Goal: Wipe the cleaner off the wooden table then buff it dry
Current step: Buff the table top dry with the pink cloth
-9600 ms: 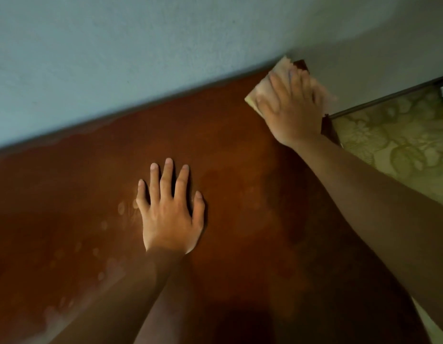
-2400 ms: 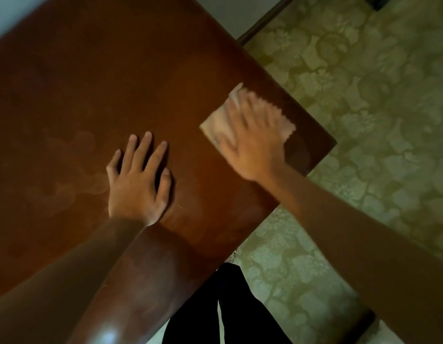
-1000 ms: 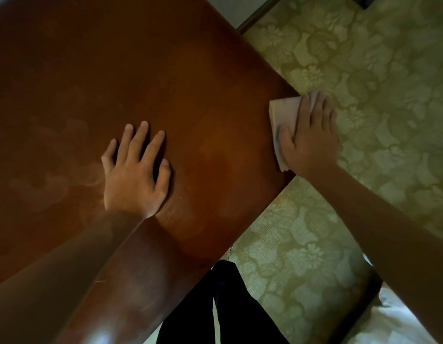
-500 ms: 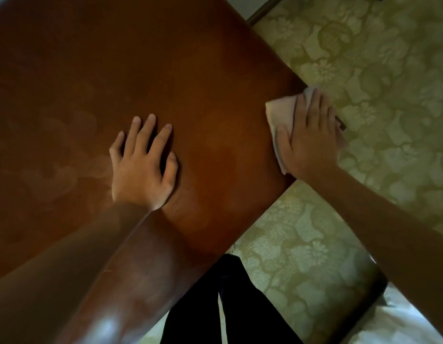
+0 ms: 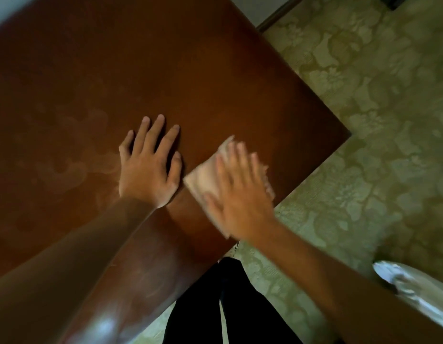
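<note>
A dark reddish wooden table [image 5: 190, 70] fills the left and middle of the view, its corner pointing right. Pale cloudy smears of cleaner [image 5: 74, 167] lie on the wood left of my left hand. My left hand [image 5: 148, 167] rests flat on the table with fingers spread. My right hand [image 5: 237, 194], blurred by motion, presses flat with straight fingers on a folded pale cloth [image 5: 205, 177] on the table, just right of my left hand and close to the near edge.
Green floral-patterned floor [image 5: 364, 120] lies to the right and below the table. My dark trouser legs [image 5: 215, 306] stand at the table's near edge. A pale shiny object [image 5: 401, 281] shows at the lower right. A wall base strip [image 5: 277, 18] runs at top.
My right hand has slid the cloth from the table's right corner leftward across the wood to beside my left hand. My left hand has stayed flat in place.
</note>
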Tool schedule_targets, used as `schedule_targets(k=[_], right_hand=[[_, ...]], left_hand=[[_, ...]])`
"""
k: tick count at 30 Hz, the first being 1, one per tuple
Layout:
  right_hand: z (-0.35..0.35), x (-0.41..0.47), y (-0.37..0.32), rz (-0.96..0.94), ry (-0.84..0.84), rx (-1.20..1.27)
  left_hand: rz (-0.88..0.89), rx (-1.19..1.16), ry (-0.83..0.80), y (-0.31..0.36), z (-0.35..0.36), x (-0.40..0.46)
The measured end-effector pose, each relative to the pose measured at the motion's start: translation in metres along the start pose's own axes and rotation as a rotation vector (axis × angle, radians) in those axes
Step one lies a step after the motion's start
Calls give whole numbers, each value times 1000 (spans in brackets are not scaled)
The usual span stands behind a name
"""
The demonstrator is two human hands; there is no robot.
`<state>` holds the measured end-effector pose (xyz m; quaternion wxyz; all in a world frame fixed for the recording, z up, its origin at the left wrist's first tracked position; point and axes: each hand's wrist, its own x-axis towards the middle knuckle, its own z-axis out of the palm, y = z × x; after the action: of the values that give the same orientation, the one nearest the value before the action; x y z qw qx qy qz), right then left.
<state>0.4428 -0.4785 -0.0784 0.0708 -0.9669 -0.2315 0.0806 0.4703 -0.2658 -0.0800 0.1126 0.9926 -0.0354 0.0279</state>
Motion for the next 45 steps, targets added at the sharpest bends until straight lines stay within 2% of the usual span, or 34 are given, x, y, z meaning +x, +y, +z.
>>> schedule_targets(k=[5,7,9,14,18,20,23,27,35,45], right_hand=[[-39,71,116,294,-32,-91],[-43,83,122,356,-34,-62],[-38,85,97,384,-5,-44],[-15,43,-1,142,25,46],[-7,32,-5,18,7,13],[-13,47,23,51,15,-30],[-26,74,80,213,51,-75],[-33,82,111,231,63,-44],[-21,64,79,181,91,-66],[9,14,-39,39,87,-123]], left_hand=[[6,-1,25,-3,3,0],[8,7,25,-5,4,0],[13,17,26,-5,5,0],[13,20,21,-6,6,1],[4,17,11,-3,3,1],[8,12,11,-3,3,1],[10,12,13,-4,3,1],[8,1,1,-5,3,2],[1,-40,-33,-1,-2,1],[20,-341,-83,-21,-23,-20]])
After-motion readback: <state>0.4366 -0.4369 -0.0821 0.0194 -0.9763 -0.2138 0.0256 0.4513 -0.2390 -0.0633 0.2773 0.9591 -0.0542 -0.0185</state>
